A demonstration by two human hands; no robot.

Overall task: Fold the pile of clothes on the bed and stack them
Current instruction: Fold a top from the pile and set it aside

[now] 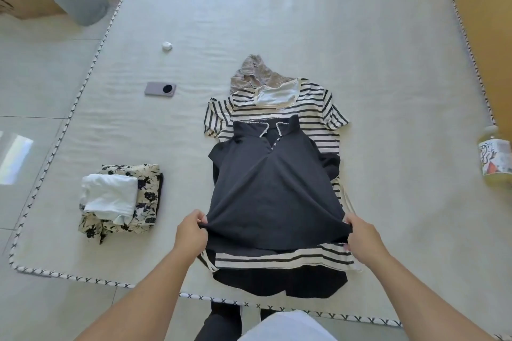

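Left hand (191, 232): closed on the left corner of the dark top's hem, the cloth pinched between thumb and curled fingers.
Right hand (360, 235): closed on the right corner of the same hem, fingers curled round the fabric.
Dark top (271, 191): spread face up in the middle of the bed, collar away from the person; its hem is lifted and drawn taut between the two hands. White beaded trim is seen along the collar and placket.
Striped shirt (302, 104): laid flat under the dark top, its short sleeves out to both sides and its striped hem showing just below the lifted hem.
Beige garment (255, 70): partly covered by the striped shirt, a hood-like part sticking out past the neckline.
Black garment (279, 281): lowest of the pile nearest the person, seen below the striped hem.
Stack (122, 199): folded pieces set well to the left of the pile; a white piece (110, 195) is on top of a floral one (146, 196), with a dark edge under them.
Bed (388, 63): pale mattress with a cross-stitched border.
Phone (160, 89): lying flat, up and left of the pile.
Small white object (166, 46): beyond the phone; what it is cannot be told.
Bottle (496, 156): at the right edge of the bed, yellowish contents.
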